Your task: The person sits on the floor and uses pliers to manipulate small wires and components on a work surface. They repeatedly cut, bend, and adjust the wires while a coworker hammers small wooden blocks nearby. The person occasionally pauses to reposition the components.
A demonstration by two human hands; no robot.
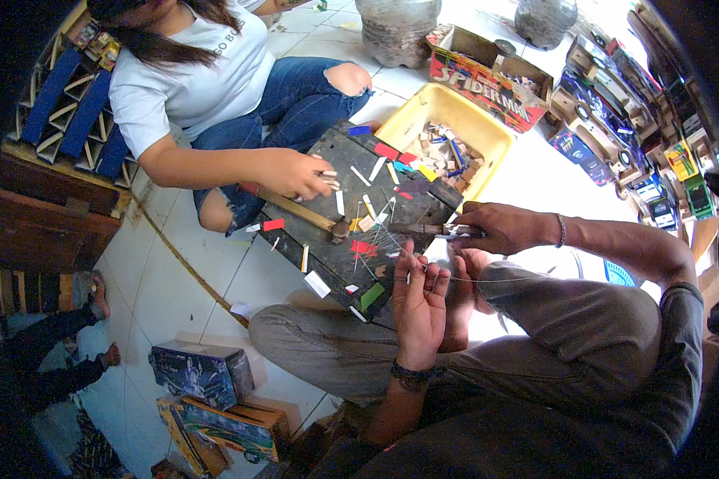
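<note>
My left hand is raised palm up at the near edge of a low dark worktable, its fingertips closed on a thin wire. The wire trails rightward over my knee. To the right, my right hand is closed around the handles of a dark metal tool that looks like pliers; its jaws are hard to make out. Short cut wires lie in a loose cluster on the worktable, among scraps of red, white and green material. A hammer with a wooden handle lies left of them.
Across the worktable sits another person, whose hand holds small pale pieces. A yellow bin of wooden blocks and a printed carton stand beyond. Toy trucks crowd the right; boxes lie on the tiled floor at lower left.
</note>
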